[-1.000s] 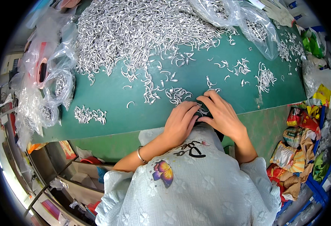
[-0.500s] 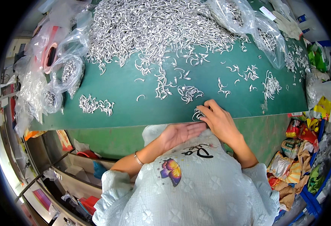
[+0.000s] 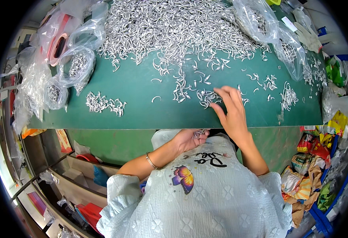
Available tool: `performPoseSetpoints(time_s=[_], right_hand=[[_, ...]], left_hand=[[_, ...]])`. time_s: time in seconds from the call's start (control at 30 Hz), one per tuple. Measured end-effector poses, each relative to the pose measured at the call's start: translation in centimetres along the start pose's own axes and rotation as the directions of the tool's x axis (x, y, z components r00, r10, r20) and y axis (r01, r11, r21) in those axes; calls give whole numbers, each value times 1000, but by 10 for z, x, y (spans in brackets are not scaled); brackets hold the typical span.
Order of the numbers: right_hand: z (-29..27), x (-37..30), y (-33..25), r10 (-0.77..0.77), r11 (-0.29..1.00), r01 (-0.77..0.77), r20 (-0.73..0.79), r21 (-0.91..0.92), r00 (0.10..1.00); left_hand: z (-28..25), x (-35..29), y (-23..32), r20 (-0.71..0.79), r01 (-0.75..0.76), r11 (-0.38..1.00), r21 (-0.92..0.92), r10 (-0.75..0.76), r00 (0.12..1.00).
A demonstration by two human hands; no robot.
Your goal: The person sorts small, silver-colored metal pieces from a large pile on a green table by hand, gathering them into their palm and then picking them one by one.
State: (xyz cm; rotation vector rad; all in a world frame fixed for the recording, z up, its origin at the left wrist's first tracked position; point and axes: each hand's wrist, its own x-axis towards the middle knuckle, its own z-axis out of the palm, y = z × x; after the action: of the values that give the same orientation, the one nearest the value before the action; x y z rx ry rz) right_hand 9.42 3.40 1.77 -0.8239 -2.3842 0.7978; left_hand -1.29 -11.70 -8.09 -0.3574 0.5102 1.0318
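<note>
**Sorting small metal hooks at a green table**

The right hand (image 3: 232, 113) lies open on the green table (image 3: 142, 115), fingers spread and its fingertips touching a small cluster of metal hooks (image 3: 206, 96) near the table's near edge. The left hand (image 3: 189, 139) is below that edge, close to the body, cupped around a few hooks (image 3: 200, 133) held in its palm. A large heap of hooks (image 3: 174, 27) covers the far side of the table. A separate little pile (image 3: 104, 104) lies to the left, and clear plastic bags (image 3: 69, 63) holding more hooks sit at the far left.
</note>
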Motion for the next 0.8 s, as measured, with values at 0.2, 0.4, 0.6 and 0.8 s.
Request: performPoseSetpoints(time_s=[0.2, 0.4, 0.6, 0.8], right_hand=[[3, 5, 18, -6, 996, 9, 40, -85, 999], [1, 7, 19, 5, 993, -4, 6, -118, 1000], [-2, 11, 20, 32, 985, -28, 19, -170, 999], [10, 12, 5, 19, 970, -4, 59, -244, 998]], left_hand=[[42, -35, 12, 138, -58, 825, 562, -24, 990], [77, -46, 31, -24, -351, 658, 666, 489, 872], [83, -42, 38, -60, -337, 710, 619, 470, 880], [82, -38, 39, -50, -403, 575, 712, 614, 788]])
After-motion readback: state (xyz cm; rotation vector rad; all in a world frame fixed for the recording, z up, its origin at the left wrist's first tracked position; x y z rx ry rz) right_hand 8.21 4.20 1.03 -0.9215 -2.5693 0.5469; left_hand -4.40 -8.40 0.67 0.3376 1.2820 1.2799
